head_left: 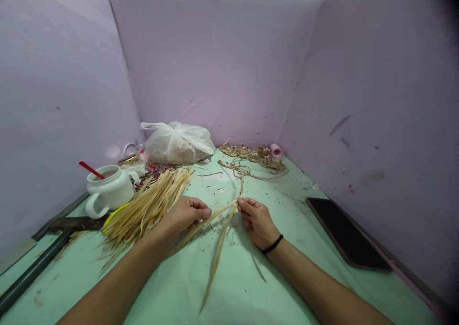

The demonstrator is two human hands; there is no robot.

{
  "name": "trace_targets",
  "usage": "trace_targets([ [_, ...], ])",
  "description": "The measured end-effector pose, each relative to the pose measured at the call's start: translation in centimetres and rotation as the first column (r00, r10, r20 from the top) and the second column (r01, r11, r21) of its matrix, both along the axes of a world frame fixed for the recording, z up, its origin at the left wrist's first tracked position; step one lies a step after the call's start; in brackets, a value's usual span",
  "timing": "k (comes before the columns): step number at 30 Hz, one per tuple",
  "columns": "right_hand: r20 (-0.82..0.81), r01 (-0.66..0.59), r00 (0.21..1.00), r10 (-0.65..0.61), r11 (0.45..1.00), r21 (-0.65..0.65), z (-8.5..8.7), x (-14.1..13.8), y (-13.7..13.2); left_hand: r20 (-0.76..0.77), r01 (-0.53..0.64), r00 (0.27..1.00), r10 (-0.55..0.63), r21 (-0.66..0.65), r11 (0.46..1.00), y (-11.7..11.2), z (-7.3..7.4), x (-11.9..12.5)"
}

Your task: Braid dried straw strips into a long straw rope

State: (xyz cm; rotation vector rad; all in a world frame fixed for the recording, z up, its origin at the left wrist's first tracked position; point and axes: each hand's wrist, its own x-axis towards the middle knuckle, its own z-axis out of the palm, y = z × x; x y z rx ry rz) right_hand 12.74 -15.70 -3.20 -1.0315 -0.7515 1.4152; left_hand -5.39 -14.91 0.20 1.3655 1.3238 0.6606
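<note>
A thin straw braid runs up the middle of the table, its loose strips fanning out towards me. My right hand, with a black band on the wrist, pinches the braid's lower end. One pale strip stretches from there to my left hand, whose thumb and fingers are closed on it. Between the hands another strip hangs down across the cloth, and a shorter end shows below my right hand. Left of my left hand lies a thick bundle of dry straw strips.
At left stand a white pot with a red stick and a hammer. Behind are a tied plastic bag, braided straw pieces and a pink spool. A dark phone or tablet lies right. Lilac walls enclose three sides.
</note>
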Motion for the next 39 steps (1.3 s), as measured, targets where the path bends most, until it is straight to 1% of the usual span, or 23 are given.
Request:
trace_targets([
  [4, 0.035, -0.028, 0.999, 0.028, 1.0, -0.003, 0.0, -0.1, 0.1, -0.075, 0.064, 0.995, -0.061, 0.036, 0.997, 0.2, -0.6, -0.1],
  [7, 0.057, -0.026, 0.998, 0.025, 1.0, 0.016, 0.0, -0.2, 0.0, -0.096, 0.078, 0.993, -0.073, 0.051, 0.996, 0.2, -0.7, 0.0],
  [9, 0.082, -0.02, 0.996, 0.019, 1.0, 0.023, 0.1, -0.3, 0.0, -0.097, 0.094, 0.991, -0.091, 0.03, 0.995, 0.2, -0.8, 0.0],
  [13, 0.124, -0.013, 0.992, 0.011, 1.0, 0.017, -0.1, -0.5, 0.0, -0.092, 0.158, 0.982, -0.163, -0.056, 0.986, -0.1, -1.0, 0.2],
  [19, 0.167, -0.007, 0.986, 0.003, 1.0, 0.025, -0.3, -0.6, 0.0, -0.167, 0.166, 0.97, -0.175, -0.067, 0.984, -0.3, -0.9, 0.5],
  [27, 0.189, -0.006, 0.982, 0.0, 0.999, 0.033, -0.3, -0.8, -0.1, -0.244, 0.207, 0.946, -0.212, -0.048, 0.977, -0.2, -1.2, 0.4],
  [33, 0.189, -0.002, 0.982, 0.0, 1.0, 0.013, -0.4, -0.9, 0.0, -0.328, 0.292, 0.903, -0.276, -0.003, 0.957, -0.1, -1.3, 0.3],
  [39, 0.182, 0.0, 0.983, -0.004, 1.0, 0.022, -0.4, -0.8, 0.0, -0.347, 0.324, 0.89, -0.295, 0.029, 0.945, -0.2, -1.3, 0.3],
])
